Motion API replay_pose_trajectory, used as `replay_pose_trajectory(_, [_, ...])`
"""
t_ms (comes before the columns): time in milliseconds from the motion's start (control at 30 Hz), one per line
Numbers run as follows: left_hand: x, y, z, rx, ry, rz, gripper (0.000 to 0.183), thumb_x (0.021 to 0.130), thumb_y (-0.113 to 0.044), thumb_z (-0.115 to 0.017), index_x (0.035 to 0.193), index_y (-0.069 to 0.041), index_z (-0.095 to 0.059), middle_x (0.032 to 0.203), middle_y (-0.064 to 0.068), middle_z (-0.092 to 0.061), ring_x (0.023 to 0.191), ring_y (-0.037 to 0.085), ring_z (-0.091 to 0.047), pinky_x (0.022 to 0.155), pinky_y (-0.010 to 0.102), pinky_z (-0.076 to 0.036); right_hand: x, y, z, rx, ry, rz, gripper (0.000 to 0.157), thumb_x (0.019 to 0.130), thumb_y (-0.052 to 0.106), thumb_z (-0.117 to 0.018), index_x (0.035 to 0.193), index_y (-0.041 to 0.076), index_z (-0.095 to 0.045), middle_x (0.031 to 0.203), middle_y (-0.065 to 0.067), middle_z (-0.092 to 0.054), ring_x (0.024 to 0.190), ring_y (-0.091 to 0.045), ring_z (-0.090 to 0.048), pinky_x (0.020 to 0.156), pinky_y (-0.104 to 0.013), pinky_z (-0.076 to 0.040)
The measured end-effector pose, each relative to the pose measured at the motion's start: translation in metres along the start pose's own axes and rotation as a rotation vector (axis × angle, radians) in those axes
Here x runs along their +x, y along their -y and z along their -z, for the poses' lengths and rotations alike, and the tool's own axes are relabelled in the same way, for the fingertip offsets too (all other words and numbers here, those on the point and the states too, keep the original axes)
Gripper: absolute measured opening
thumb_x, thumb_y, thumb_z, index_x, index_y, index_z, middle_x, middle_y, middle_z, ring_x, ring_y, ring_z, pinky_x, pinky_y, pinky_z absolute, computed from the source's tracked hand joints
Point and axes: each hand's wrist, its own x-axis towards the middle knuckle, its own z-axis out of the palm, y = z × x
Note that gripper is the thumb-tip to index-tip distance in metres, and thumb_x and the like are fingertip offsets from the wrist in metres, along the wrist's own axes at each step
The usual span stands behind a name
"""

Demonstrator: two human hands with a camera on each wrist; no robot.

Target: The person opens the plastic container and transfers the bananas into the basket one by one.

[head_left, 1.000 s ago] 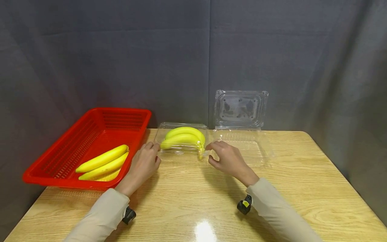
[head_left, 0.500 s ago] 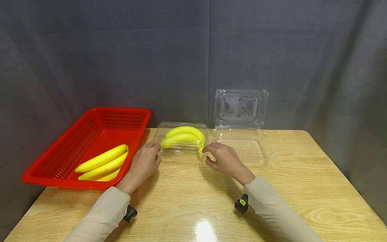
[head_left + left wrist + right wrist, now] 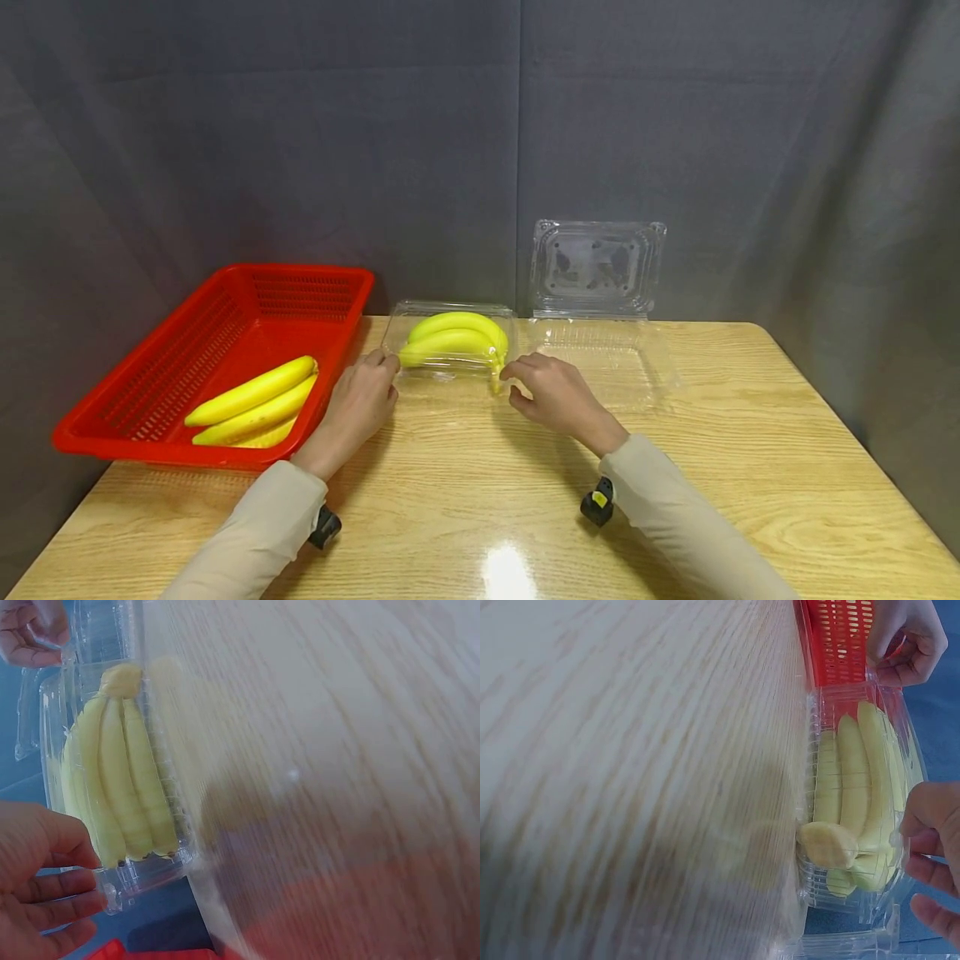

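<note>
A clear plastic clamshell box (image 3: 450, 379) stands at the back middle of the table, its lid down over a bunch of yellow bananas (image 3: 453, 342). My left hand (image 3: 362, 398) pinches the box's left front corner; in the left wrist view its thumb and fingers (image 3: 56, 889) are around that corner. At the right front corner, my right hand (image 3: 558, 393) pinches the lid's edge with curled fingers, beside the banana stem (image 3: 829, 845). Whether the lid is snapped fast cannot be told.
On the left, a red plastic basket (image 3: 213, 287) holds more bananas (image 3: 255, 400). Right of the bananas' box is a second clear clamshell (image 3: 600, 271), its lid raised. A grey curtain (image 3: 480, 150) hangs behind the wooden table (image 3: 465, 500).
My right hand has shifted slightly left along the box's corner, toward the banana stem. The left hand and the box have stayed in place.
</note>
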Motion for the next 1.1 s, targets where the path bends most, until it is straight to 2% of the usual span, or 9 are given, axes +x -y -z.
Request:
replay_pose_trajectory(133, [0.0003,0.0005,-0.0005,0.003,0.004,-0.001,0.019,0.070,0.013,-0.068,0.080,0.001,-0.058,0.080,0.015,-0.057,0.070,0.035,-0.057,0.058,0.044,-0.047,0.0021,0.0002,0.0005,-0.010,0.022,0.021,0.020,0.075,0.003,-0.073,0.094,0.009,-0.072,0.090,0.000,-0.070,0.079,-0.017,-0.064,0.064,-0.032,-0.052])
replay_pose_trajectory(400, [-0.0003,0.0007,-0.0007,0.027,0.041,0.000,0.021,0.071,0.017,-0.066,0.088,0.005,-0.059,0.088,0.018,-0.060,0.075,0.036,-0.057,0.060,0.045,-0.051,0.0054,-0.0022,0.0013,-0.025,0.043,0.052,0.020,0.073,-0.001,-0.072,0.090,0.009,-0.072,0.083,0.001,-0.069,0.069,-0.015,-0.061,0.056,-0.031,-0.049])
replay_pose_trajectory(600, [-0.0009,0.0013,-0.0029,0.060,0.025,-0.044,0.023,0.070,0.019,-0.068,0.086,0.005,-0.058,0.083,0.018,-0.058,0.073,0.036,-0.056,0.059,0.042,-0.051,0.0067,-0.0034,0.0014,-0.059,0.030,0.099,0.019,0.071,-0.003,-0.069,0.086,0.009,-0.073,0.075,0.002,-0.067,0.062,-0.015,-0.059,0.056,-0.032,-0.049])
replay_pose_trajectory(867, [-0.0023,0.0014,-0.0036,0.119,0.012,-0.111,0.024,0.070,0.023,-0.065,0.085,0.005,-0.059,0.080,0.017,-0.058,0.072,0.035,-0.057,0.061,0.042,-0.052,0.0076,-0.0048,0.0013,-0.175,-0.019,0.229,0.017,0.071,-0.004,-0.067,0.081,0.010,-0.072,0.068,0.003,-0.064,0.056,-0.014,-0.059,0.055,-0.031,-0.049])
replay_pose_trajectory(1100, [-0.0028,0.0021,-0.0039,0.214,-0.007,-0.193,0.024,0.070,0.022,-0.067,0.083,0.005,-0.058,0.078,0.019,-0.058,0.069,0.034,-0.057,0.058,0.039,-0.051,0.0087,-0.0040,0.0034,-0.183,-0.027,0.280,0.016,0.071,-0.006,-0.068,0.077,0.009,-0.069,0.066,0.002,-0.064,0.056,-0.015,-0.059,0.054,-0.030,-0.048])
